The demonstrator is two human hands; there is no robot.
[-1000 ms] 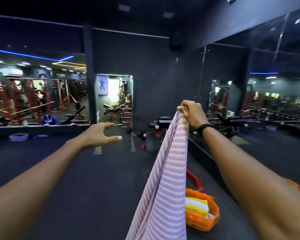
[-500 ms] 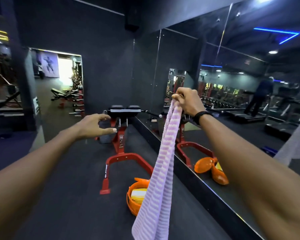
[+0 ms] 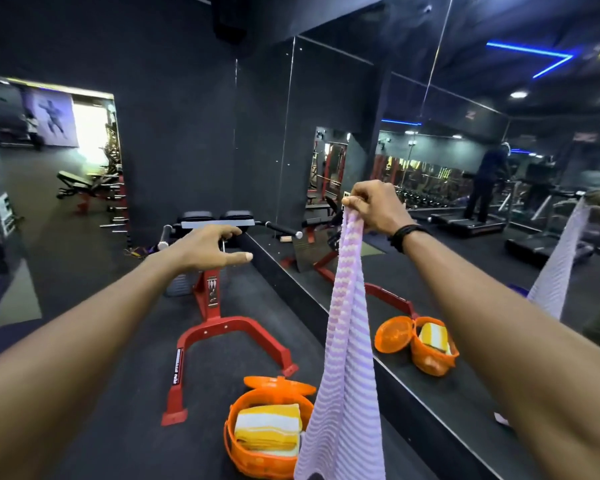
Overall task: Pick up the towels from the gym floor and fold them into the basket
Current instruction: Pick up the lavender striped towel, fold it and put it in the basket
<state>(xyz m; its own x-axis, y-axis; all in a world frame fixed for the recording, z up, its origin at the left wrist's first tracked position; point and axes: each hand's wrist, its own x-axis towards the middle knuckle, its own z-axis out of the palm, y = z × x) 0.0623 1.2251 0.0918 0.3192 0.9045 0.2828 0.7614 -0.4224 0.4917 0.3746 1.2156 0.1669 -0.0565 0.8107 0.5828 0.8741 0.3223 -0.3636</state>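
My right hand [image 3: 373, 206] is raised at arm's length and pinches the top of a lilac-and-white striped towel [image 3: 343, 368], which hangs straight down in a narrow fold. My left hand [image 3: 207, 249] is stretched out to the left of the towel, fingers spread, holding nothing and apart from the cloth. Below the hanging towel, an orange basket [image 3: 246, 452] stands on the dark floor with its lid tipped open behind it. A folded yellow-and-white towel [image 3: 267, 426] lies inside.
A red-framed gym bench machine [image 3: 208, 327] stands on the floor just behind the basket. A mirror wall [image 3: 465, 202] runs along the right, reflecting the basket, the towel and a person on a treadmill. More benches stand through a doorway [image 3: 84, 150] at the left.
My view has turned right and dipped down, so the basket and red machine now sit lower centre. My right hand keeps holding the towel; my left hand has moved closer toward it.
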